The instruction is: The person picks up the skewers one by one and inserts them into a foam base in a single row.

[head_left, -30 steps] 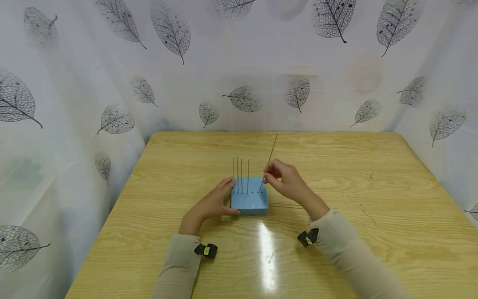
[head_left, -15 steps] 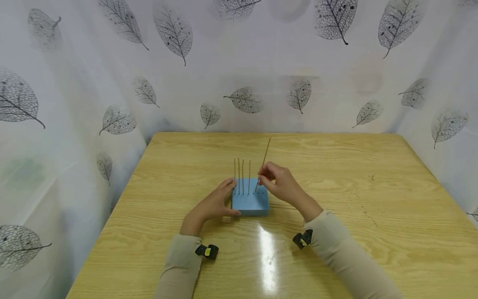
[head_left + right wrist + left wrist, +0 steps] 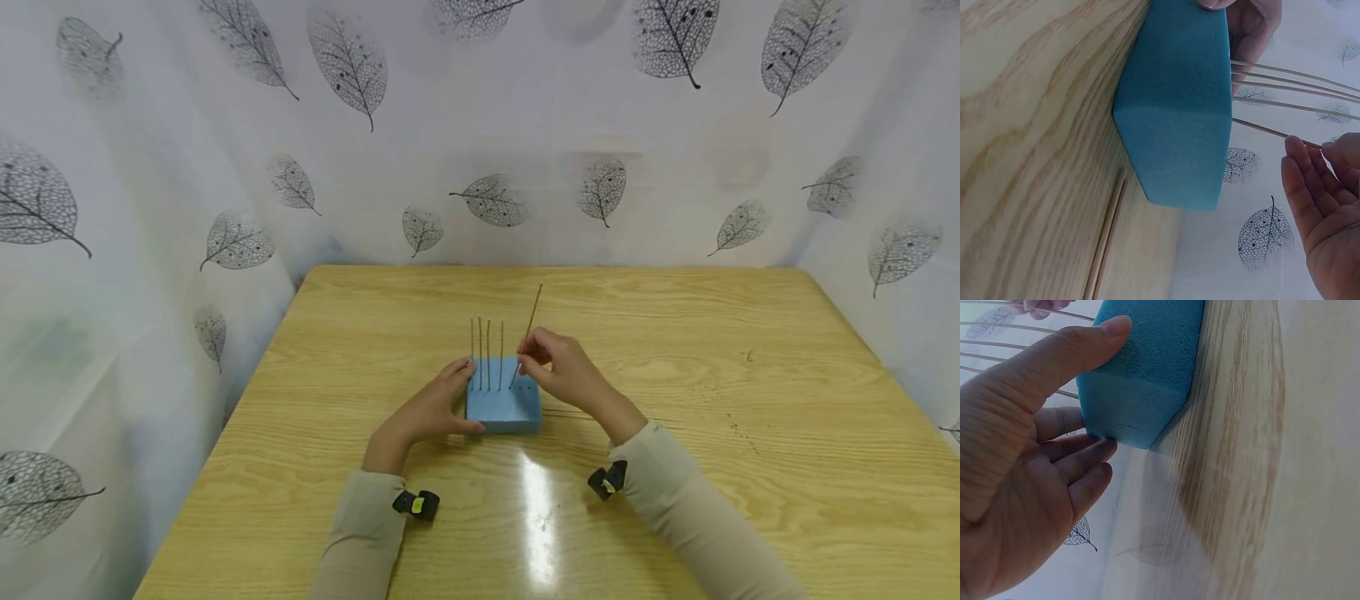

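A light-blue foam block (image 3: 502,411) lies on the table with a row of small holes across its top. My left hand (image 3: 422,408) grips its left end, thumb on the front face and fingers behind, as the left wrist view also shows. Several thin brown sticks (image 3: 502,354) stand upright in the left holes. Between thumb and fingertips, my right hand (image 3: 567,367) pinches another thin brown stick (image 3: 534,309). This one leans to the right, and its lower end meets the block at the hole beside the standing sticks.
Two bare holes (image 3: 528,387) show at the right of the row. More thin sticks (image 3: 1107,234) lie on the wooden table (image 3: 675,500) right of the block, partly under my right forearm. A white curtain (image 3: 510,117) with leaf prints hangs behind the table and at both sides.
My right hand has moved left with its stick, from the right end of the hole row to the hole beside the standing sticks. The stick then sinks slightly. My left hand stays on the block.
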The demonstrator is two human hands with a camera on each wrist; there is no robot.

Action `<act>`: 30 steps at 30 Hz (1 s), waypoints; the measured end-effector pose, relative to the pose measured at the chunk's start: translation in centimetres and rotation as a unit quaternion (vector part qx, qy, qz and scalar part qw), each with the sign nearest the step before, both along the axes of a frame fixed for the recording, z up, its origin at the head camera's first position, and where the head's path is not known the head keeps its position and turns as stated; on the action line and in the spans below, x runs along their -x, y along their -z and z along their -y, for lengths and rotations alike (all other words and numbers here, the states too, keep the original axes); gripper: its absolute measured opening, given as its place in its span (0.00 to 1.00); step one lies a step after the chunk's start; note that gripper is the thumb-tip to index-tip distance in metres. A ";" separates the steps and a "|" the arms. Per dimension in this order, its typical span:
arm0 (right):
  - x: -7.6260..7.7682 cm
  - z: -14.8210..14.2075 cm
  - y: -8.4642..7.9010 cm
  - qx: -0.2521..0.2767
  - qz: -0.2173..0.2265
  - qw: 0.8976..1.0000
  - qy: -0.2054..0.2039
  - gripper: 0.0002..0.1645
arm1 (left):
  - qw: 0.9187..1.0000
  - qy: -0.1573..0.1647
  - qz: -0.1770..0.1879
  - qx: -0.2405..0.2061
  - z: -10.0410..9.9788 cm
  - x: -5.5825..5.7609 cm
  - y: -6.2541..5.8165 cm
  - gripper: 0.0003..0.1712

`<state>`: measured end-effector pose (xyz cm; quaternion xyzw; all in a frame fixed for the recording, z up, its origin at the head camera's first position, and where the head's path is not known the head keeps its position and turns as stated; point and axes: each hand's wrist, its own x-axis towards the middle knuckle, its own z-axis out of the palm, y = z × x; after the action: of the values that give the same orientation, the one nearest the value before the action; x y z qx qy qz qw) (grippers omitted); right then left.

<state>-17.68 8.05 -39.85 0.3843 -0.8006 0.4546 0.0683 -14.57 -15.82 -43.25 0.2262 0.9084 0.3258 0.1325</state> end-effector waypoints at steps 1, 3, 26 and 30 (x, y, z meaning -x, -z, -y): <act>0.0 0.0 0.1 -0.002 -0.001 1.000 -0.001 0.04 | 1.000 0.000 -0.001 0.000 0.0 0.0 0.0 0.56; 0.0 0.1 0.2 -0.005 -0.001 1.000 -0.004 0.04 | 1.000 0.001 -0.002 0.001 0.0 0.0 0.0 0.57; 0.0 0.7 2.3 -0.072 0.006 0.997 0.016 0.02 | 1.000 0.003 0.005 0.002 0.0 0.1 -0.2 0.57; -0.1 0.7 2.4 -0.070 0.015 0.997 0.017 0.01 | 1.000 0.002 0.011 0.000 -0.1 0.1 -0.1 0.57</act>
<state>-17.53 7.38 -42.27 0.3679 -0.8377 0.4019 0.0368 -14.71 -15.75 -43.20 0.2245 0.9064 0.3277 0.1436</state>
